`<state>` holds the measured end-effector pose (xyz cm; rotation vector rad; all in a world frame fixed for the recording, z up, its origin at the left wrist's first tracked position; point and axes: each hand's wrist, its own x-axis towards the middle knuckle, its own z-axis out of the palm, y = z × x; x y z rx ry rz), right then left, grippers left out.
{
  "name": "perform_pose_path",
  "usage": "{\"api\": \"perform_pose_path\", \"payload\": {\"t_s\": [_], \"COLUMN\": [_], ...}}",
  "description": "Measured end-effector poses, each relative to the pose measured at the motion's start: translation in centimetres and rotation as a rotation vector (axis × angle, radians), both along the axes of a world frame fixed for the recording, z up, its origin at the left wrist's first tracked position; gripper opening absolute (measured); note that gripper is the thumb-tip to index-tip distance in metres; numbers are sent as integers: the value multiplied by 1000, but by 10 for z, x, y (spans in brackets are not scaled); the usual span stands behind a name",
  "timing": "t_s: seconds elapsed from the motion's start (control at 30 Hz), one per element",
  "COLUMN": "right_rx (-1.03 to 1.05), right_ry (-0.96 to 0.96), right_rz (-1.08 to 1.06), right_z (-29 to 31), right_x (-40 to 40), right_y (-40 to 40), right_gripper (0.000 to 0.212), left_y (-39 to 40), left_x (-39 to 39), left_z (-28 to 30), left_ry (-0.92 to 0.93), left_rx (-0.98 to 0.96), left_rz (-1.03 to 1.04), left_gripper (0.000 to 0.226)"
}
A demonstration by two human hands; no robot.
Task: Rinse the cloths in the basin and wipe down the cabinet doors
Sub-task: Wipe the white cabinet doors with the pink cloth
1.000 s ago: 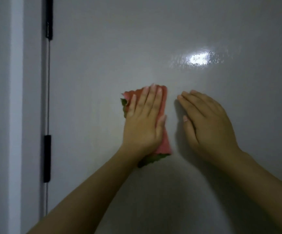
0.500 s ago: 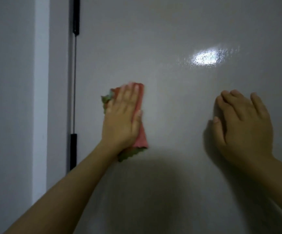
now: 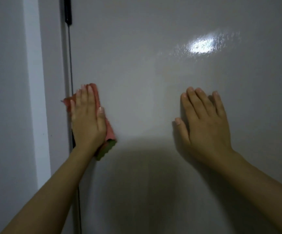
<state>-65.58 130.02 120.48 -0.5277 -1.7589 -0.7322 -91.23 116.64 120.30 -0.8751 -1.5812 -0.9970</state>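
Note:
A glossy grey cabinet door (image 3: 153,81) fills most of the view. My left hand (image 3: 88,119) presses a folded pink cloth (image 3: 109,130) with a green edge flat against the door, right at its left edge. The fingers lie straight over the cloth, and most of it is hidden under the palm. My right hand (image 3: 204,125) rests flat on the bare door farther right, fingers straight and slightly spread, holding nothing. The two hands are well apart.
A dark vertical gap with a black hinge piece (image 3: 68,12) runs down the door's left edge. Left of it are a grey panel (image 3: 52,81) and a white strip (image 3: 35,98). A bright light reflection (image 3: 202,45) shows on the wet upper right door.
My left hand has slid the pink cloth leftward across the door to its left edge. My right hand stays flat on the door, and the gap between the hands has widened.

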Motion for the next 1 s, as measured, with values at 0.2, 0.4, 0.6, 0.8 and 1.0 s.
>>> {"api": "perform_pose_path", "payload": {"t_s": [0.2,0.4,0.6,0.8,1.0], "right_rx": [-19,5,26,103,62], "right_ry": [-61,-43,-74,-28,-64], "right_rz": [4,45,78,160,114], "right_z": [2,-4,-28,-42,-50], "right_x": [5,14,27,45,38], "right_y": [0,0,-1,-1,6], "right_gripper": [64,61,57,49,49], "left_y": [34,25,39,12,48], "left_x": [69,37,71,18,85], "left_z": [-98,-52,-91,-50,-89], "left_ry": [175,120,130,-35,133], "left_rx": [-209,-90,-132,-22,-153], "left_rz": [-115,-43,-102,10,-92], "left_gripper": [60,57,58,58,60]}}
